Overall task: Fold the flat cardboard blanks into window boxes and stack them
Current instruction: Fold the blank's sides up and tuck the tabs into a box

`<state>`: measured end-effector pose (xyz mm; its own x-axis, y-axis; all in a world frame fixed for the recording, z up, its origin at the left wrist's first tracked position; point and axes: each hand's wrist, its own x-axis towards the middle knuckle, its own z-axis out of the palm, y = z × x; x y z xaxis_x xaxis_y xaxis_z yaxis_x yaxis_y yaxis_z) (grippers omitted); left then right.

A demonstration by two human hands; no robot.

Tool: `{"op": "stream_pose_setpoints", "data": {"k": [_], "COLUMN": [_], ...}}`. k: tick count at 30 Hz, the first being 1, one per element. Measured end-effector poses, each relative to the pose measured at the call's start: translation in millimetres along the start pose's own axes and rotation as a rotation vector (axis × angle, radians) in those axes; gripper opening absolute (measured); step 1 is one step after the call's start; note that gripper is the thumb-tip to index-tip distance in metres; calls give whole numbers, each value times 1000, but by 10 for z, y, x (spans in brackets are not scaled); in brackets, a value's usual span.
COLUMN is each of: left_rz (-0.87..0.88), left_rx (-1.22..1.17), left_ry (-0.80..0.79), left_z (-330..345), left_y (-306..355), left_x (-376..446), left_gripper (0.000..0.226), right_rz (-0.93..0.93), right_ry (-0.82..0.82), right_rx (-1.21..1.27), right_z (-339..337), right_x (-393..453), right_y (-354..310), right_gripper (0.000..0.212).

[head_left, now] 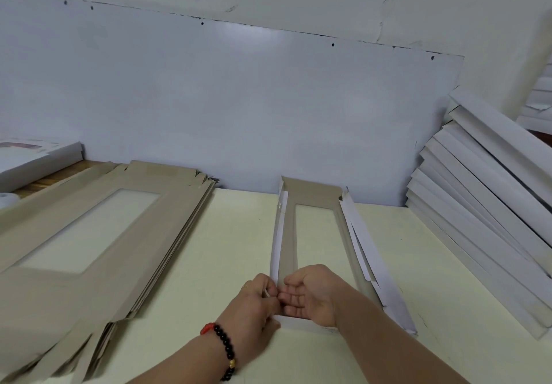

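A half-folded window box point(316, 195) lies lengthwise on the pale table in front of me, brown inside, white outside, with a long window cut-out. Its left wall stands up; the right wall leans outward. My left hand point(257, 306), with a bead bracelet on the wrist, pinches the near left corner of the box. My right hand point(310, 294) sits inside the near end, palm up and fingers curled toward that same corner flap. A thick pile of flat brown blanks point(119, 228) with window openings lies at the left.
A slanted stack of finished white boxes point(484, 204) leans at the right against the wall. A white panel point(239, 109) backs the table. A white flat box point(33, 159) sits on a wooden surface at far left. Pale table point(233, 240) shows between pile and box.
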<state>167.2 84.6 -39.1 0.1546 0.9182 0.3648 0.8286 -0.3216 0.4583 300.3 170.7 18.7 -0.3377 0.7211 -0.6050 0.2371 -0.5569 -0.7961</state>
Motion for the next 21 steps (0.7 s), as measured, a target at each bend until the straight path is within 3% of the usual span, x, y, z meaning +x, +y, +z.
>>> {"op": "stream_pose_setpoints", "data": {"k": [13, 21], "left_rz": [-12, -23], "left_rx": [26, -5], "left_ry": [16, -16], "left_z": [-12, -66], "left_y": [23, 71], "left_x": [16, 3], "left_gripper": [16, 32], "right_rz": [-64, -296], "right_ry": [-57, -14], "right_rx": [23, -510], "right_z": [77, 170], "right_x": [-55, -7], "right_y": [16, 97], "right_gripper": [18, 30]}}
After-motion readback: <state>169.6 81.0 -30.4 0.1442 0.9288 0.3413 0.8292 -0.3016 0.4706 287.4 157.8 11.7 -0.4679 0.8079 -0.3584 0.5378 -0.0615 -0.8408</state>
